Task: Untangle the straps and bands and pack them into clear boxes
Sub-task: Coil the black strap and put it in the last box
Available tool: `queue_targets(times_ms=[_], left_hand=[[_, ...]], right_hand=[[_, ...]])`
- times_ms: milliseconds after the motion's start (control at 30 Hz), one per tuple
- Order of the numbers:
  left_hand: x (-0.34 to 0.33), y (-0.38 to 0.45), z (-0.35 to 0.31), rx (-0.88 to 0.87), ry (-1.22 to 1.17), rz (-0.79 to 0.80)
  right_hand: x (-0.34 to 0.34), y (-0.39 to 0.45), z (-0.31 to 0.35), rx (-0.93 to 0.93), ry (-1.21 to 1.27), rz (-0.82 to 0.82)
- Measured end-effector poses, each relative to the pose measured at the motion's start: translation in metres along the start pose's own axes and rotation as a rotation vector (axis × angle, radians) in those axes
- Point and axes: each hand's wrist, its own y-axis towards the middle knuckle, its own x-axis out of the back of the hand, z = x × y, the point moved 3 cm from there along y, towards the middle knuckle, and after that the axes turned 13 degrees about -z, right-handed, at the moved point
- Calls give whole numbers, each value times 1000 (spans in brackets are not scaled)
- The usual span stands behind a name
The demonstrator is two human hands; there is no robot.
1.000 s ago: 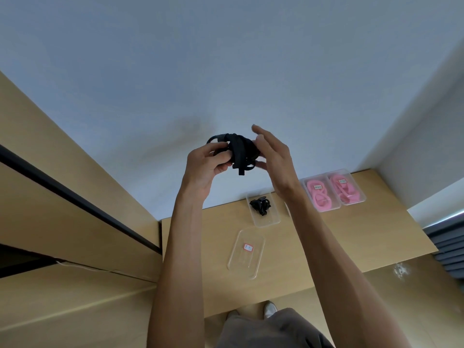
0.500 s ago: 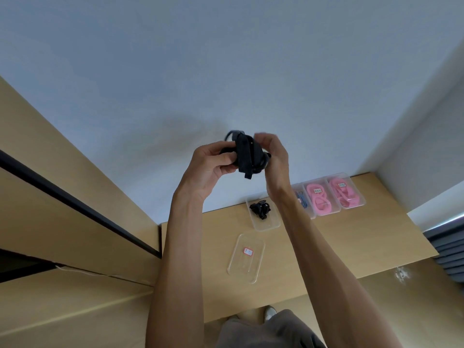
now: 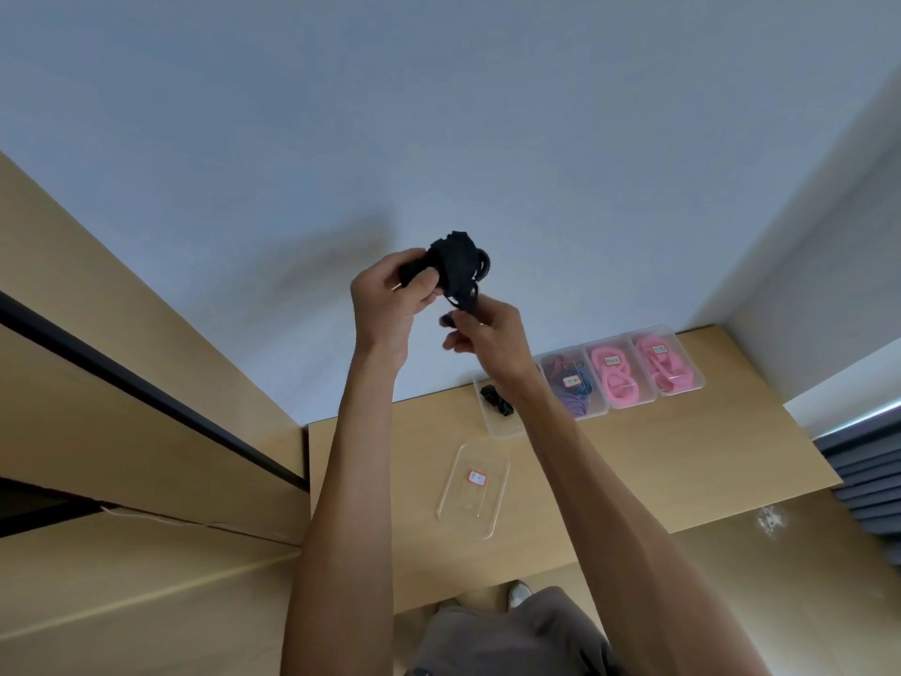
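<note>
A person holds a black strap bundle (image 3: 456, 265) up in front of a pale wall, well above a light wooden table (image 3: 682, 461). The left hand (image 3: 390, 304) is clamped around the bundle's left side. The right hand (image 3: 487, 334), which half a second ago sat level with the bundle and pressed against it, has dropped just below it and now pinches a loose loop hanging from its underside. This looks like a strand being drawn out, so untangling is under way and packing of this bundle has not begun.

The bundle is matte, flat woven webbing, wadded into a lumpy knot with thin loops at its right edge. Far below the bundle on the table, an open clear box (image 3: 497, 422) of thin glossy plastic holds a small black strap piece (image 3: 496, 401). Nearer the person lies a flat clear lid (image 3: 473, 490) with rounded corners and a small red-edged label. Right of the open box stand three closed boxes: one with purple and blue bands (image 3: 570, 387), two with thick pink coils (image 3: 615, 378).
</note>
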Motion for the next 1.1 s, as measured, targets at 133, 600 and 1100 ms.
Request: queue_targets(times_ms=[133, 600, 1100], left_hand=[[5, -2, 17, -256, 304, -219], [5, 0, 21, -423, 580, 26], [7, -2, 34, 74, 173, 190]], right_hand=[[-4, -6, -5, -21, -218, -137], [14, -4, 24, 348, -609, 225], [24, 1, 15, 229, -224, -67]])
